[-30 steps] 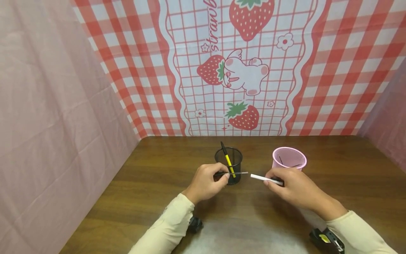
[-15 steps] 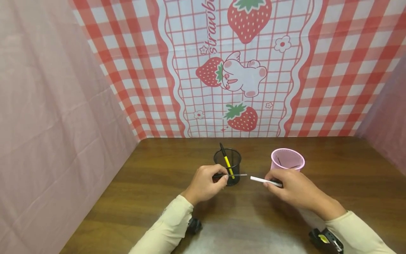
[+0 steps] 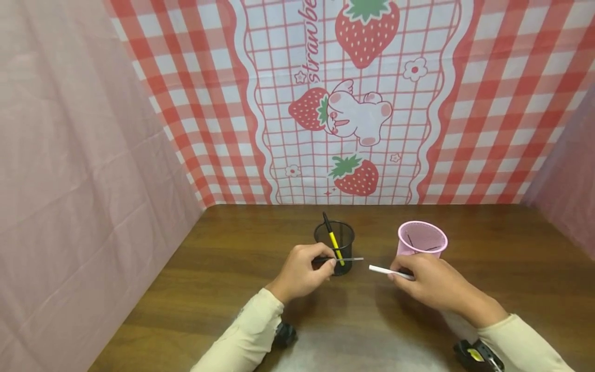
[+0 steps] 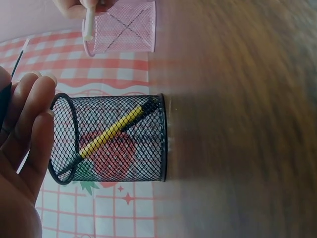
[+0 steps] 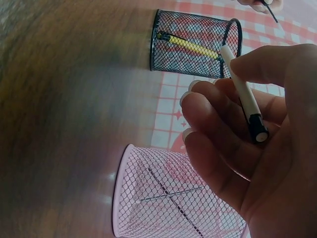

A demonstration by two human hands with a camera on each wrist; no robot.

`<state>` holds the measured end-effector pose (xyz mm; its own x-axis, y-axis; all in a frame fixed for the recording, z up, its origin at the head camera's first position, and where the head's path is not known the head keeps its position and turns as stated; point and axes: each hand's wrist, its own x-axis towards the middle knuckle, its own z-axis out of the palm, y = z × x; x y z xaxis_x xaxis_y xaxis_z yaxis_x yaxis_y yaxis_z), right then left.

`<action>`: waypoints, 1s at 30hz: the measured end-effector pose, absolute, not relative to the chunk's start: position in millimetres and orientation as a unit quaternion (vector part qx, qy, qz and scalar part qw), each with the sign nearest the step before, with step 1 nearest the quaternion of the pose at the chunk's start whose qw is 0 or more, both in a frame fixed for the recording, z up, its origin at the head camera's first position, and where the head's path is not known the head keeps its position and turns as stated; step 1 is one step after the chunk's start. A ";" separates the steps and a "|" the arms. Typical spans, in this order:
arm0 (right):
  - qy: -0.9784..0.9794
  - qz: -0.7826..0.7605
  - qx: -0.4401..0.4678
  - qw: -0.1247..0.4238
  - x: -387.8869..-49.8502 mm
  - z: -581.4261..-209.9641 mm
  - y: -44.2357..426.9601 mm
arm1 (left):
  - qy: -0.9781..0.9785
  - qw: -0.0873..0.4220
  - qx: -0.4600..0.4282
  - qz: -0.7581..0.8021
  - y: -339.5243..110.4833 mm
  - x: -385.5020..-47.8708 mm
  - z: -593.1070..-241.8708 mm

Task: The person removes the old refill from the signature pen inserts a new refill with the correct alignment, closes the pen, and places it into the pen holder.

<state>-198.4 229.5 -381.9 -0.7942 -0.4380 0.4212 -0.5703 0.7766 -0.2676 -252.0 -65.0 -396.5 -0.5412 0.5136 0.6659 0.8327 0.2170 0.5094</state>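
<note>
In the head view, a black mesh pen cup (image 3: 352, 245) is standing upright on the wooden counter (image 3: 209, 279), a single yellow-and-black pen (image 3: 333, 240) leaning in it and poking above the rim; well to its right, a pink mesh pen cup (image 3: 422, 232) is holding thin dark sticks (image 5: 170, 193). In front of the black cup, the left grip (image 3: 304, 269) is pinching a slim rod (image 3: 350, 259), dark near the fingers and pale at the tip; in front of the pink one, the right grip (image 3: 432, 281) is pinching a white tube (image 3: 383, 269), whose end is facing the rod's tip without touching. In the left wrist view, the yellow pen is slanting behind the black mesh, and the rod is ending in a translucent tip. In the right wrist view, two sticks are crossing inside the pink cup, and the smooth tube is showing a black collar around its pale near end.
</note>
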 end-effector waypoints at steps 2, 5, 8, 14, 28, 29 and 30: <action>-0.929 0.193 0.268 0.166 -198.2 -381.8 229.5 | -0.747 0.162 -0.446 -0.465 -64.3 -252.0 -396.1; -0.931 0.189 0.264 0.165 -198.6 -381.0 229.1 | -0.739 0.153 -0.447 -0.481 -63.8 -252.2 -395.2; -0.934 0.183 0.260 0.160 -198.9 -380.1 228.5 | -0.739 0.147 -0.447 -0.483 -63.8 -251.2 -394.8; -0.945 0.165 0.251 0.128 -200.0 -380.1 228.5 | -0.745 0.126 -0.442 -0.484 -64.0 -247.3 -393.9; -0.949 0.137 0.262 0.106 -197.5 -388.3 232.1 | -0.751 0.111 -0.453 -0.467 -60.1 -244.6 -394.0; -0.950 0.135 0.263 0.104 -197.5 -388.6 232.2 | -0.752 0.113 -0.455 -0.464 -60.1 -244.6 -394.0; -0.950 0.133 0.263 0.102 -197.5 -388.8 232.2 | -0.753 0.114 -0.456 -0.461 -60.2 -244.4 -393.4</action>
<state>-197.5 232.2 -388.8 -0.8409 -0.4722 0.2644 -0.5266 0.8264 -0.1992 -244.4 -60.2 -393.4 -0.5580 0.5816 0.5919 0.7914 0.1585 0.5904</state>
